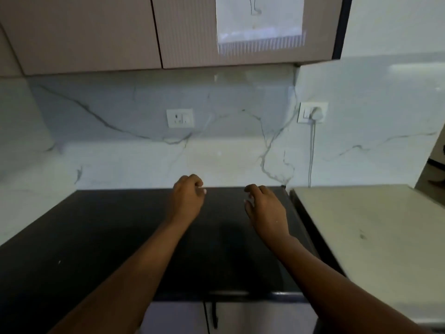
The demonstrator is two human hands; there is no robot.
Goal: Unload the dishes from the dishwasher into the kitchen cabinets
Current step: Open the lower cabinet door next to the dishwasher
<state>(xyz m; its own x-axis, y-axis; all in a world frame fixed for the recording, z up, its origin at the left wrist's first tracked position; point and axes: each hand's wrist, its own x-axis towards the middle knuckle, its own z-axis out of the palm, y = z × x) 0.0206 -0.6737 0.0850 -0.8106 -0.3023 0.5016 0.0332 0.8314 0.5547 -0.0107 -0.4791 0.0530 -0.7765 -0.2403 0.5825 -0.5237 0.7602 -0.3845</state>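
Two bare hands are hovering over the far edge of a smooth dark worktop [96,237]: the left hand [186,198] is curling loosely, the right hand [266,208] is spreading relaxed, both holding nothing. Beyond, veined marble backsplash [120,112] is carrying two white sockets [180,118]. Above, ribbed beige kitchen cabinets [96,32] are hanging closed. No readable writing is showing.

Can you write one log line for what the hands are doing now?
left hand: empty, loosely curled | right hand: empty | both over black counter | dishes: none visible
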